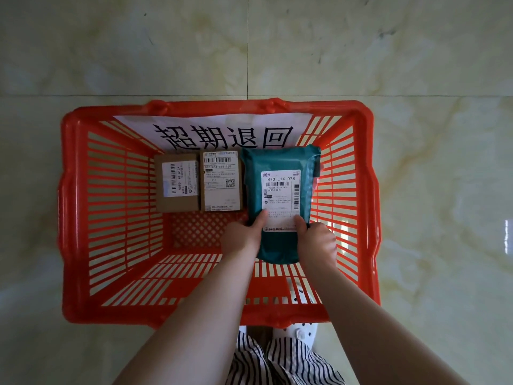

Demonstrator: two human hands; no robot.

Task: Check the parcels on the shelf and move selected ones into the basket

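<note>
Left hand [244,237] and right hand [319,240] both grip teal mailer bag [277,173], thumbs on label, inside red basket [83,218]; two cardboard boxes [200,182] beside it.

Baskets: one red plastic basket [80,207] is sitting on the floor.
Cardboard boxes: two are lying in the basket, a smaller box [176,186] and a taller box [221,181], touching side by side.
Soft mailers: one teal parcel [279,190] is lying just beside the taller box.
Paper signs: one printed sheet [222,129] is leaning against the far wall.
Hands: two, the left hand [241,237] and the right hand [319,238], are both gripping the teal parcel.
</note>
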